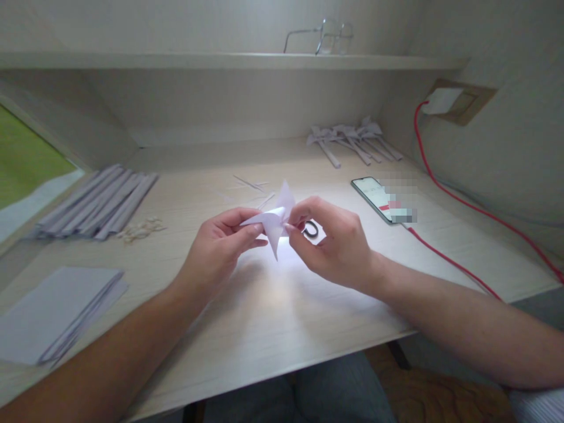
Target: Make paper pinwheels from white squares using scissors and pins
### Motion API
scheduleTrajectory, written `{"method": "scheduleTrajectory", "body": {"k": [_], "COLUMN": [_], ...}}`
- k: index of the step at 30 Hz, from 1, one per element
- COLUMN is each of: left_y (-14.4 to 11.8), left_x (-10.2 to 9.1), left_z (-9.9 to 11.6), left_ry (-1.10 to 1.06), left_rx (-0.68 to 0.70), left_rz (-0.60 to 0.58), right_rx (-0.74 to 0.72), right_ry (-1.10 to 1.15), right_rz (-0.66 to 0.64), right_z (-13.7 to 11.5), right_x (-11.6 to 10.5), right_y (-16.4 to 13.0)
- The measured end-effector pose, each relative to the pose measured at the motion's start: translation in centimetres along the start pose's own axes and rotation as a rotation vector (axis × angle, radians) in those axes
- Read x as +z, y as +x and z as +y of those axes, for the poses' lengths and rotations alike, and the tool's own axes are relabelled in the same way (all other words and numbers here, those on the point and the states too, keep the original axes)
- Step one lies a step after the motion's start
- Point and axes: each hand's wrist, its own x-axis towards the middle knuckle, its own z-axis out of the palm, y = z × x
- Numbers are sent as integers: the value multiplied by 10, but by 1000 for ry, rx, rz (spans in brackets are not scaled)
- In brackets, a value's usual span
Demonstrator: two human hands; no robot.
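Note:
A white paper pinwheel (274,221) with pointed blades is held above the middle of the desk, in bright light. My left hand (224,238) is closed, its thumb and fingers pinching the left blade. At the pinwheel's centre and right edge, my right hand (332,241) is closed in a pinch; whether a small piece sits between its fingertips I cannot tell. Part of a scissors handle (311,229), a dark loop, shows just behind my right fingers. Thin pointed sticks (249,183) lie on the desk beyond the pinwheel.
Rolled paper sticks (97,200), small pale pieces (140,229) and folded paper sheets (61,311) lie at left. Several pinwheels on sticks (350,141) are at the back right. A phone (374,198) is plugged into a red cable (453,259). Glasses (326,36) rest on the shelf (220,60).

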Motion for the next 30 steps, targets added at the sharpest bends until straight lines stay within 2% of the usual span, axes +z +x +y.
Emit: {"method": "scheduleTrajectory", "body": {"k": [4,7,11,16,23,30], "left_y": [0,-2,-5,-11,-20,-22], "left_x": [1,2,4,10,14,13], "left_z": [1,3,6,12,17,21], "left_ry": [8,19,95,216,412,484], "left_rx": [56,87,184,320,488,564], "left_rz": [13,40,71,75,147,145], "right_rx": [88,254,513,680,728,709], "right_ry": [155,329,690,916,981,980], "right_rz": [-9,-60,-136,-196,-273,-297], "right_z": [-1,1,6,10,14,17], "right_x": [0,2,3,1,2,2], "right_y": [1,3,7,12,9,7]}}
